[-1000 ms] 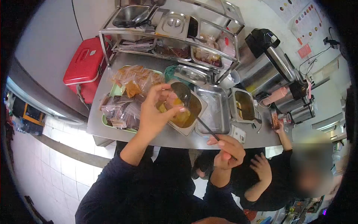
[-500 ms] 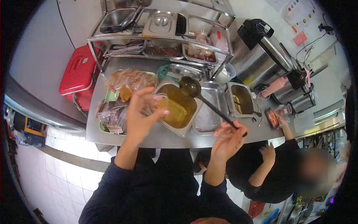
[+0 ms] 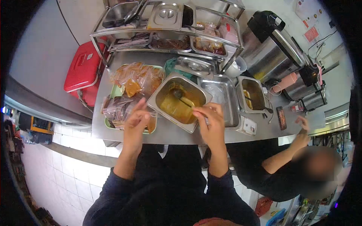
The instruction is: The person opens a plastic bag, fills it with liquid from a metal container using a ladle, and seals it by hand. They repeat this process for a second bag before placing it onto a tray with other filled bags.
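My left hand (image 3: 135, 122) is left of a deep steel pan (image 3: 154, 100) with yellow-brown sauce (image 3: 175, 107) inside. Its thumb and fingers are curled around a clear plastic bag (image 3: 152, 113), whose outline is faint. Orange contents show just below, at the tray's edge. Between thumb and fingertips, my right hand (image 3: 212, 122) pinches the handle of a black ladle (image 3: 185, 101). The ladle's bowl dips into the sauce. Beyond my left hand, a light green tray (image 3: 117, 90) holds several sauce-filled plastic bags (image 3: 145, 81) and a heap of clear bags (image 3: 122, 109).
An empty-looking steel pan (image 3: 234, 113) and a smaller sauce pan (image 3: 260, 107) stand at right, beside a white box (image 3: 248, 126). A metal rack (image 3: 173, 32) rises behind. A red cooler (image 3: 81, 71) is at left. A co-worker's hand (image 3: 300, 137) is near a phone (image 3: 281, 117).
My right hand has lowered the ladle from above the pan into the sauce, moving left. My left hand has drawn back from the pan. The co-worker's hand has left the phone.
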`<action>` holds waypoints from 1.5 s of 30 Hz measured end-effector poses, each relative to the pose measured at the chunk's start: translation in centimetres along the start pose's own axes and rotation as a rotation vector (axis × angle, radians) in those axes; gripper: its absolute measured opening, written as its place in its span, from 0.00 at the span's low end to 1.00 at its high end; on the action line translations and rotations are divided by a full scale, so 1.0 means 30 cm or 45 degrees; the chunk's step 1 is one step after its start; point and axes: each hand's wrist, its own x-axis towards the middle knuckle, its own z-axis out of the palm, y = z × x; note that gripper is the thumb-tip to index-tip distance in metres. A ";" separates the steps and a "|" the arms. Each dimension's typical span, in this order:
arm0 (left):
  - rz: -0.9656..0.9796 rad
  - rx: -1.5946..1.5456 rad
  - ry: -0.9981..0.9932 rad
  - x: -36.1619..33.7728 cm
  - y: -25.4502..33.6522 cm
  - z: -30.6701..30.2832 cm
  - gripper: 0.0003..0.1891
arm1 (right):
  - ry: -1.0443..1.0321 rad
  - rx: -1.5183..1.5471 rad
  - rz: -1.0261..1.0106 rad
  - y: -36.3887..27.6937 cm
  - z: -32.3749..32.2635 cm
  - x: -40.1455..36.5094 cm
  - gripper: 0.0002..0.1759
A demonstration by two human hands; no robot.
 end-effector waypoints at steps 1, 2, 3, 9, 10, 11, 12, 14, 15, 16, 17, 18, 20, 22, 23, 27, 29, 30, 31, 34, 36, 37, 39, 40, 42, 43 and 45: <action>-0.015 -0.042 -0.048 0.011 0.003 0.009 0.06 | -0.042 -0.014 -0.032 -0.007 0.005 0.003 0.08; -0.028 -0.084 -0.095 0.022 0.005 0.018 0.06 | -0.084 -0.026 -0.067 -0.019 0.010 0.009 0.08; -0.001 -0.089 -0.080 0.035 -0.021 0.028 0.08 | -0.133 -0.010 -0.064 -0.042 0.000 0.005 0.08; -0.397 -0.386 -0.182 0.087 -0.017 0.062 0.12 | -0.149 0.291 0.076 -0.015 -0.058 -0.031 0.07; -0.378 -0.407 -0.231 0.093 -0.037 0.051 0.12 | -0.087 0.296 0.116 -0.007 -0.070 -0.032 0.07; -0.356 -0.427 -0.276 0.104 -0.063 0.028 0.12 | -0.027 0.304 0.152 0.001 -0.079 -0.030 0.07; -0.334 -0.445 -0.320 0.110 -0.084 0.010 0.12 | 0.034 0.315 0.189 0.006 -0.084 -0.029 0.07; -0.383 -0.421 -0.131 0.085 -0.051 0.048 0.11 | 0.075 0.202 0.166 0.019 -0.076 -0.042 0.08; -0.406 -0.407 -0.038 0.072 -0.036 0.061 0.11 | 0.055 0.172 0.143 0.026 -0.067 -0.050 0.08; -0.382 -0.399 -0.090 0.065 -0.033 0.052 0.11 | 0.039 0.141 0.117 0.024 -0.061 -0.049 0.09; -0.360 -0.393 -0.142 0.055 -0.030 0.032 0.11 | -0.001 0.088 0.025 0.011 -0.053 -0.054 0.09; -0.343 -0.385 -0.190 0.043 -0.028 0.015 0.11 | -0.045 0.038 -0.062 -0.019 -0.043 -0.071 0.10; -0.272 -0.335 -0.261 0.042 -0.016 -0.002 0.11 | -0.125 0.042 -0.194 -0.064 -0.045 -0.091 0.11; -0.246 -0.316 -0.312 0.039 -0.005 -0.025 0.11 | -0.201 0.152 -0.266 -0.099 -0.052 -0.112 0.12; -0.252 -0.323 -0.334 0.042 0.000 -0.036 0.11 | -0.180 0.162 -0.288 -0.091 -0.067 -0.110 0.14; -0.247 -0.324 -0.370 0.033 0.021 -0.033 0.12 | 0.012 0.181 -0.126 -0.033 -0.092 -0.092 0.16; -0.227 -0.272 -0.416 0.031 0.029 -0.031 0.12 | -0.050 0.131 -0.183 -0.053 -0.084 -0.072 0.15; -0.216 -0.242 -0.439 0.031 0.031 -0.031 0.13 | -0.079 0.108 -0.212 -0.066 -0.082 -0.066 0.15; -0.235 -0.261 -0.442 0.029 0.026 -0.033 0.13 | -0.148 0.146 -0.216 -0.080 -0.084 -0.071 0.15; -0.255 -0.283 -0.423 0.031 0.019 -0.042 0.12 | -0.258 0.231 -0.225 -0.100 -0.089 -0.092 0.15; -0.250 -0.264 -0.384 0.025 0.026 -0.035 0.12 | -0.209 0.234 -0.198 -0.084 -0.104 -0.107 0.14; -0.248 -0.267 -0.336 0.019 0.027 -0.025 0.12 | -0.101 0.179 -0.187 -0.074 -0.101 -0.110 0.14; -0.245 -0.272 -0.250 0.008 0.026 -0.003 0.12 | 0.120 0.064 -0.163 -0.039 -0.087 -0.123 0.13; -0.261 -0.289 -0.286 0.008 0.029 -0.001 0.11 | 0.094 0.067 -0.186 -0.023 -0.070 -0.144 0.13; -0.291 -0.317 -0.357 0.017 0.038 -0.006 0.11 | 0.047 0.079 -0.232 -0.019 -0.024 -0.196 0.13; -0.274 -0.299 -0.335 0.024 0.035 -0.002 0.11 | -0.078 0.139 -0.240 -0.051 -0.025 -0.202 0.12; -0.253 -0.261 -0.277 0.023 0.024 -0.003 0.10 | -0.009 0.205 -0.273 -0.049 -0.016 -0.215 0.10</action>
